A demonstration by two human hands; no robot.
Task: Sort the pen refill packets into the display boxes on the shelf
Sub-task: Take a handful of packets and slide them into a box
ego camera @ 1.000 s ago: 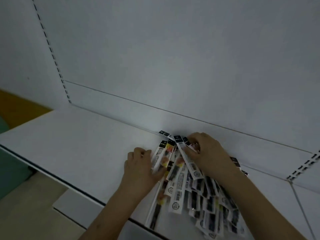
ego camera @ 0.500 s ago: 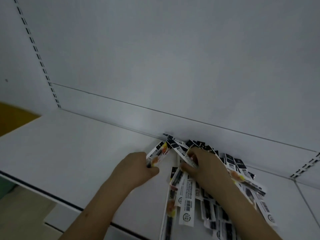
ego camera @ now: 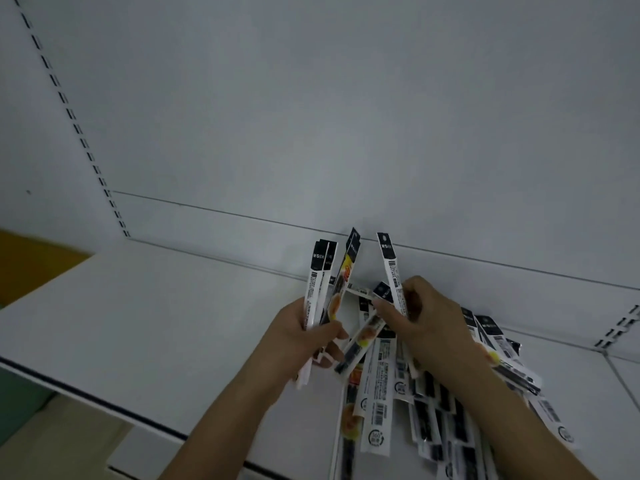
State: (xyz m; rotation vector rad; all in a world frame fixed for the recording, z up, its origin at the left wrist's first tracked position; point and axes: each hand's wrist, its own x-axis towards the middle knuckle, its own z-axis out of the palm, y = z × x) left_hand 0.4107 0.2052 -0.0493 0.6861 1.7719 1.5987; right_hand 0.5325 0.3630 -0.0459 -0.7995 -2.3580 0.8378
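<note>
A loose pile of long white-and-black pen refill packets (ego camera: 381, 403) lies on the white shelf (ego camera: 145, 327), spreading right and toward me. My left hand (ego camera: 304, 337) grips a small upright bundle of packets (ego camera: 320, 282), some with yellow print, lifted above the shelf. My right hand (ego camera: 426, 317) pinches a single white packet (ego camera: 389, 268) that points up, and its fingers also touch a slanted packet (ego camera: 360, 341) between the hands. No display boxes are in view.
The white back panel (ego camera: 329, 116) rises behind the shelf, with slotted uprights at the left (ego camera: 74, 123) and at the right (ego camera: 620, 329). A lower shelf edge (ego camera: 145, 455) shows below. An orange surface (ego camera: 31, 261) sits at far left.
Both hands have lifted off the pile. The left now holds a bundle of packets upright, and the right has raised one packet from the heap.
</note>
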